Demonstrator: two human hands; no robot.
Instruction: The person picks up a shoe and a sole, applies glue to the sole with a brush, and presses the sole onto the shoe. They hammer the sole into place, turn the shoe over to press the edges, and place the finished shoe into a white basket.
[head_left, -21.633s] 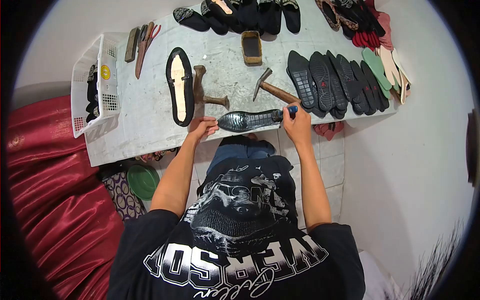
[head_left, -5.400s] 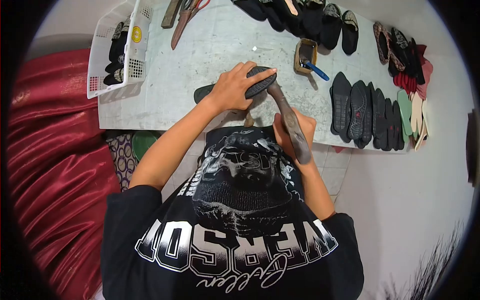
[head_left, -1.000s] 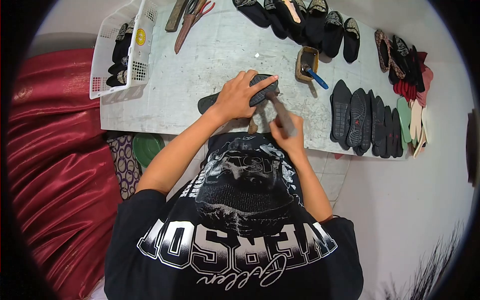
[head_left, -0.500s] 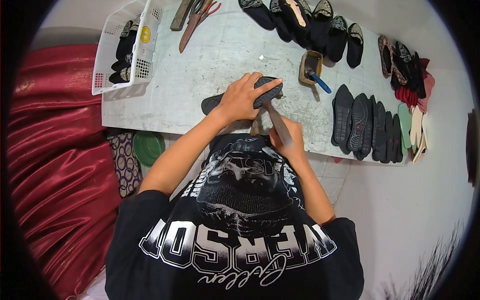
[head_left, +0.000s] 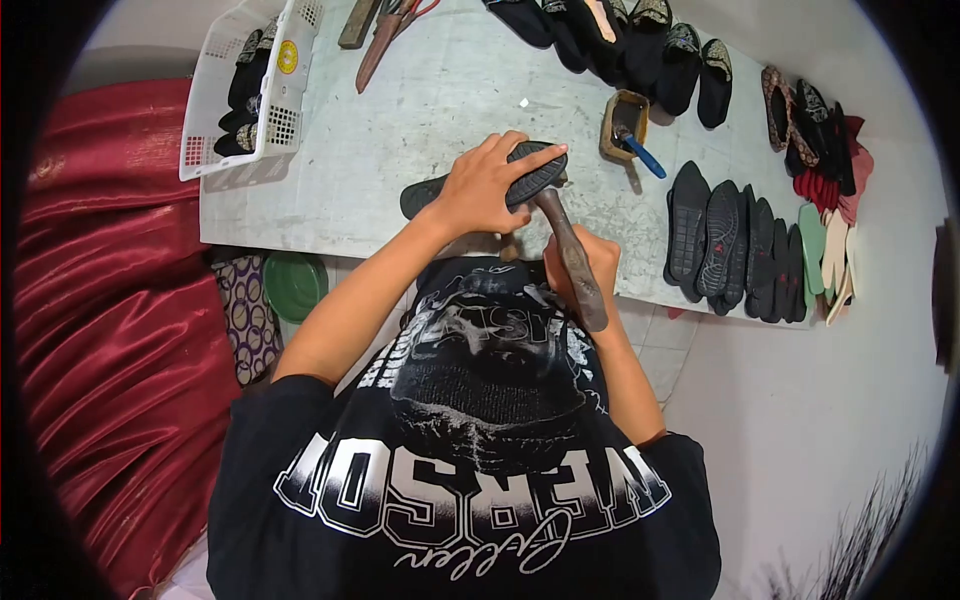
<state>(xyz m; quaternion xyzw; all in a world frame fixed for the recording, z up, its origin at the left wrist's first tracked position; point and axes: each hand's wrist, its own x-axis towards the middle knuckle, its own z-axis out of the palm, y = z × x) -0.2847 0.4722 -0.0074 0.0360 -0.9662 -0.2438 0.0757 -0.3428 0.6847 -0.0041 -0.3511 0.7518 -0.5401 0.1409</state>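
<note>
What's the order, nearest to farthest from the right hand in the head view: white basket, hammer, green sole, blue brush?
1. Hammer, held in the right hand.
2. Blue brush, in the tub, ahead and slightly right.
3. Green sole, toward the table's right end.
4. White basket, at the table's left end.

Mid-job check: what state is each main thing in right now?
Shoe: sole up, held by the left hand
Hammer: gripped in the right hand, one end near the shoe
Brush: standing in the open tub, handle leaning over its rim
Basket: open-topped, holding dark slippers
Loose soles: lined up, overlapping
Green basin: upright, open
</note>
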